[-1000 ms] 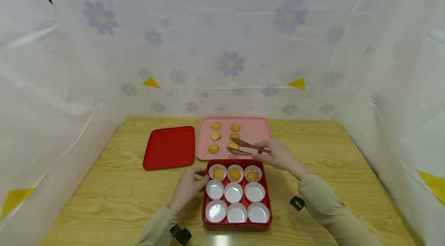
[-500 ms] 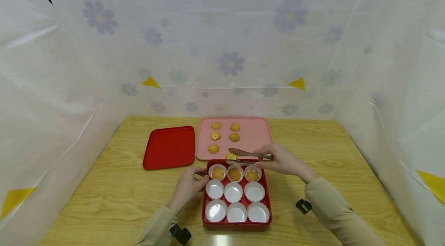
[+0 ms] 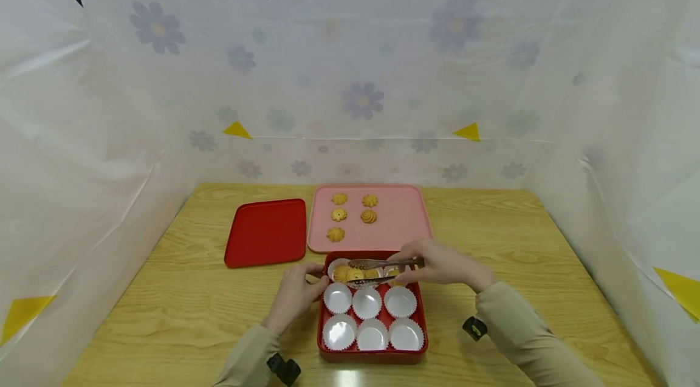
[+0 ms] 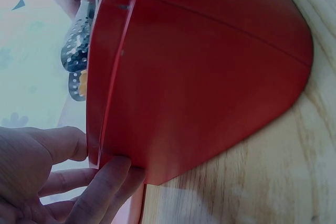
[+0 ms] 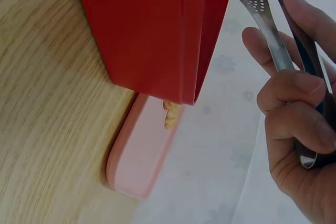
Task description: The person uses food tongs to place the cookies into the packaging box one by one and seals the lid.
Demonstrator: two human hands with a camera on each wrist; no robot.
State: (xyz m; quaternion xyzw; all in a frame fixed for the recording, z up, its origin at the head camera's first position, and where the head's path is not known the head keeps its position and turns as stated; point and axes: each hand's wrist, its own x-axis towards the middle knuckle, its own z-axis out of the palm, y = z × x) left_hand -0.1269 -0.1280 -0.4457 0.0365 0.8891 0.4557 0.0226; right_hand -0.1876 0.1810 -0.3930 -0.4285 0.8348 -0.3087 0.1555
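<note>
A red box (image 3: 372,355) with white paper cups stands at the table's near middle; its back row holds cookies. My right hand (image 3: 444,265) grips metal tongs (image 3: 383,264) that pinch a cookie (image 3: 355,275) above the box's back row. The tongs (image 5: 262,14) show perforated tips in the right wrist view. My left hand (image 3: 295,293) holds the box's left back corner, with fingers (image 4: 100,187) against the box wall (image 4: 199,77). Behind the box lies a pink tray (image 3: 401,220) with several cookies (image 3: 369,215).
A red lid (image 3: 267,232) lies flat left of the pink tray. The wooden table (image 3: 164,308) is enclosed by white flowered sheeting on three sides. In the right wrist view the pink tray (image 5: 139,156) sits just beyond the box.
My right hand has carried the tongs with a cookie from the pink tray toward me, to above the box's back row. The left hand has not moved.
</note>
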